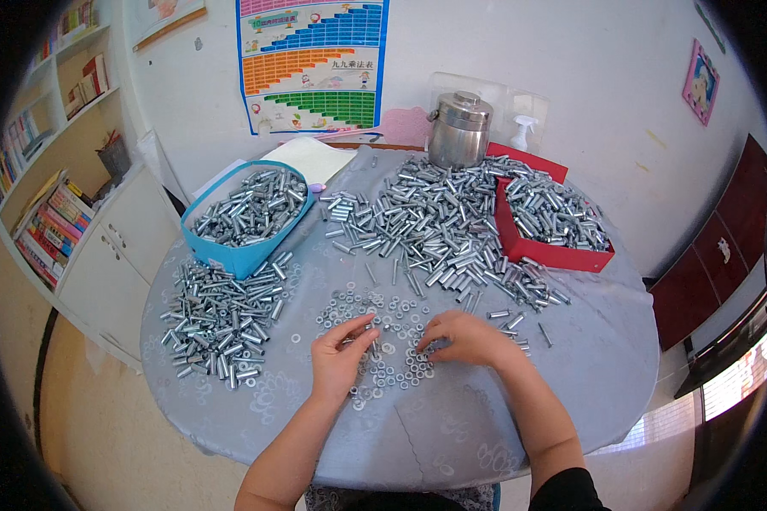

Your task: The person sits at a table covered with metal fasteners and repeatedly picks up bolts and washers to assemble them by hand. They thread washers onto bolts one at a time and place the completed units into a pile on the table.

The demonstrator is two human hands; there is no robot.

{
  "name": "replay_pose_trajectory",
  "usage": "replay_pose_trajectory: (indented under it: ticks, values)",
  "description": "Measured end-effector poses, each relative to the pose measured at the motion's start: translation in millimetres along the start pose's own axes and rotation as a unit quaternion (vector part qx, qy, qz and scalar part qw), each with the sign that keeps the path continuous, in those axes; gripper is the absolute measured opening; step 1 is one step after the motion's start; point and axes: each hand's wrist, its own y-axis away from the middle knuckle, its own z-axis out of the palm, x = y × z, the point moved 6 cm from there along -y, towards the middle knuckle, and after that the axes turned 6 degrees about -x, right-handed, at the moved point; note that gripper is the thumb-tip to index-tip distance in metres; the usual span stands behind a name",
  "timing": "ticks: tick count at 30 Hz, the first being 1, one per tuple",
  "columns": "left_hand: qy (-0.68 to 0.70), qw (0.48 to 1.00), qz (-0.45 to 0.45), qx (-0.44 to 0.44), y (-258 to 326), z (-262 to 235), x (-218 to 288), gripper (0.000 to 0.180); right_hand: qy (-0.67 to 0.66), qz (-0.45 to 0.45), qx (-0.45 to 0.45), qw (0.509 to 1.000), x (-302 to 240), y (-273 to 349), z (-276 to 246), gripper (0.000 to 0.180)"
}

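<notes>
My left hand [339, 356] is closed in a pinch over the middle of the table, its thumb and fingertips around a slim metal bolt [375, 347] that stands roughly upright. To the right, my right hand [462, 339] curls with its fingertips down among loose metal nuts and washers [394, 375]. Its fingers are pinched together, and what they hold, if anything, is too small or hidden to make out. Nuts and washers lie scattered between and around both hands.
A blue box [245, 258] full of metal sleeves and bolts stands at the left, above a loose pile [222, 319]. A bigger pile [443, 221] spreads at the back, beside a full red box [562, 254]. Behind it stands a steel canister [460, 132].
</notes>
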Motion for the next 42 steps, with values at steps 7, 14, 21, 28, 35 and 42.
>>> replay_pose_trajectory:
  ticks: [7,14,21,28,35,42]
  values:
    - [0.045,0.999,-0.020,0.011,-1.5,-2.6,-2.7,0.021,-0.021,0.003,-0.022,1.000,5.9,-4.8,8.3,0.018]
    - [0.078,0.996,-0.033,0.023,-3.6,-5.6,-6.3,0.019,0.007,0.001,0.003,1.000,3.8,-4.1,10.5,0.016]
    - [0.136,0.988,-0.062,0.031,-3.5,-8.0,-10.7,0.015,-0.231,0.110,0.064,0.965,4.2,-7.7,4.2,0.011]
    - [0.160,0.981,-0.107,0.033,-2.1,-6.3,-18.8,0.012,-0.430,0.052,0.098,0.896,0.2,-18.7,26.4,0.012]
    - [0.171,0.978,-0.119,0.015,-2.6,-4.7,-20.6,0.012,-0.488,0.055,0.181,0.852,6.4,-18.0,27.8,0.012]
    - [0.193,0.971,-0.139,0.007,-3.0,-5.1,-24.6,0.012,-0.249,0.011,0.288,0.924,-12.3,-11.3,10.1,0.015]
